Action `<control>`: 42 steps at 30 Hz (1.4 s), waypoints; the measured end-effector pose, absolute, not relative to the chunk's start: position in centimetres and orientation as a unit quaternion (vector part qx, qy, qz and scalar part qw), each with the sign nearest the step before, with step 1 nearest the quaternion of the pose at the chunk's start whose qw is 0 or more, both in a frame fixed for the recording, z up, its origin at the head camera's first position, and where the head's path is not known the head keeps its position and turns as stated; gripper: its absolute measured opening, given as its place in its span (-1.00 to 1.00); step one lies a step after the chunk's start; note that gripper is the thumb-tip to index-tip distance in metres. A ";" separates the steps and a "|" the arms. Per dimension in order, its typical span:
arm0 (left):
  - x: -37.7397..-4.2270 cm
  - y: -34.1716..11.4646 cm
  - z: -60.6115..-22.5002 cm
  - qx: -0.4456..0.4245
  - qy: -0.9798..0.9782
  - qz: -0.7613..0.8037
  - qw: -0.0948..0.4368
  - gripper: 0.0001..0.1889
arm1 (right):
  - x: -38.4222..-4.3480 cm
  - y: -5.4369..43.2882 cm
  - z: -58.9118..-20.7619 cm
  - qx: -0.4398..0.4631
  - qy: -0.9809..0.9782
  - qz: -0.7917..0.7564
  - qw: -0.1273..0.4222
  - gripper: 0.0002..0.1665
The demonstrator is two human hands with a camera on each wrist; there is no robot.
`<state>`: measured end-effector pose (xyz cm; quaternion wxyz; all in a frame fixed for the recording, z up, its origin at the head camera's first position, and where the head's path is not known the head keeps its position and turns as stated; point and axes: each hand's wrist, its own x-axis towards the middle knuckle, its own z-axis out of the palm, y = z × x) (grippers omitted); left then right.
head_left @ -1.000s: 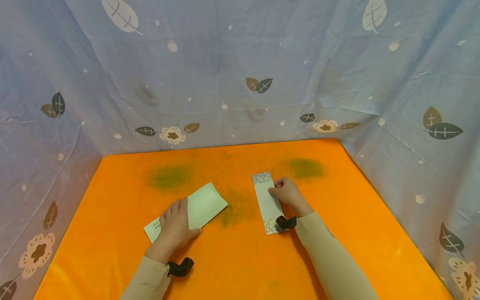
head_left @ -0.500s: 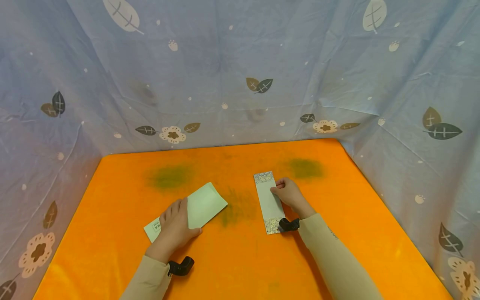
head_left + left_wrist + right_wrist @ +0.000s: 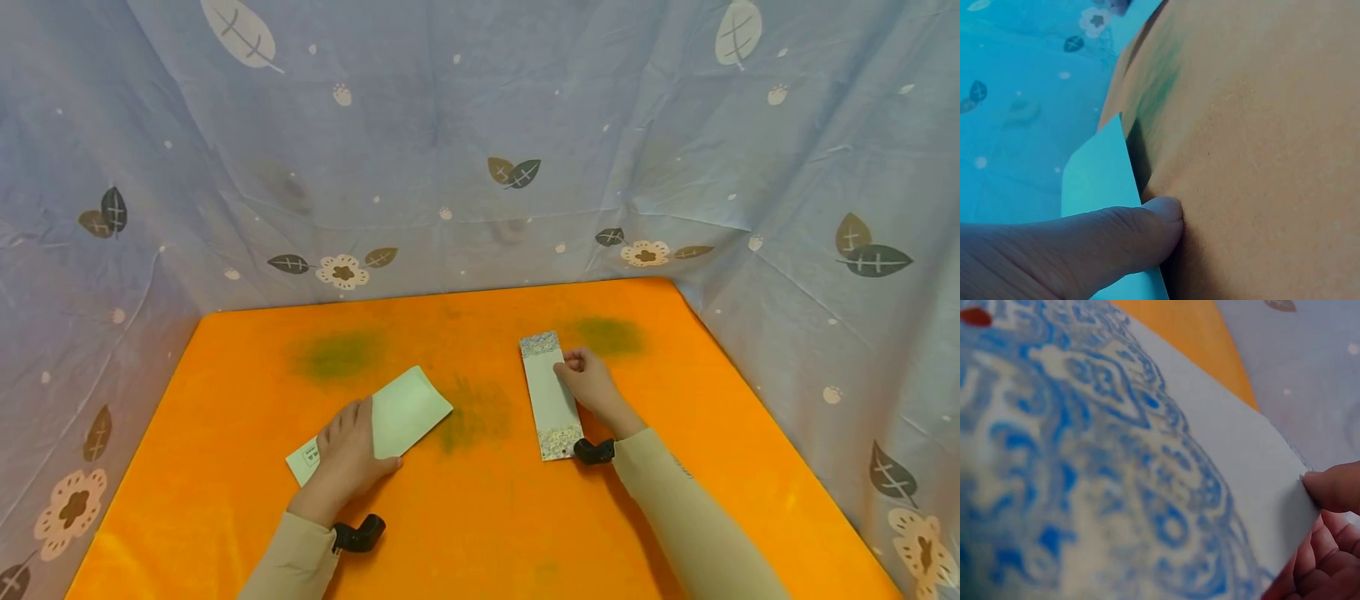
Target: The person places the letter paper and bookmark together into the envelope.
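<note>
A pale green envelope (image 3: 411,412) lies slantwise on the left of the table, with small print in a box near its lower left end. My left hand (image 3: 347,458) grips it from above across its width, fingers over the far side; the thumb (image 3: 1147,234) lies over the near edge in the left wrist view. To the right, my right hand (image 3: 592,385) pinches the right edge of a long white card (image 3: 551,390) between thumb and fingers. Lacy blue-and-cream patterns (image 3: 1104,469) cover both card ends, and small holes show at its near end.
An orange cloth (image 3: 465,517) with several green smudges covers the table. Behind and on both sides hang blue-grey curtains (image 3: 420,167) printed with leaves and flowers. Black camera mounts (image 3: 360,533) sit on both wrists.
My right hand has moved the white card a little to the right and away from me. The left hand and the envelope stay where they were.
</note>
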<state>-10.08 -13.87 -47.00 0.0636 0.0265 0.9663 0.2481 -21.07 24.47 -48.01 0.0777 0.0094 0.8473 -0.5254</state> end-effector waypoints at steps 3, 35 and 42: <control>-10.1 -13.9 -46.9 0.025 0.966 0.248 0.064 0.11 | -21.2 24.6 -47.5 0.013 0.845 -0.531 0.063 -0.49; -9.6 -13.9 -46.6 0.099 0.967 0.237 -0.006 0.16 | -20.9 22.1 -44.1 0.068 0.717 -0.691 0.067 -0.56; -9.4 -13.7 -46.6 0.095 0.966 0.242 -0.004 0.16 | -20.7 21.4 -44.6 0.082 0.673 -0.731 0.070 -0.65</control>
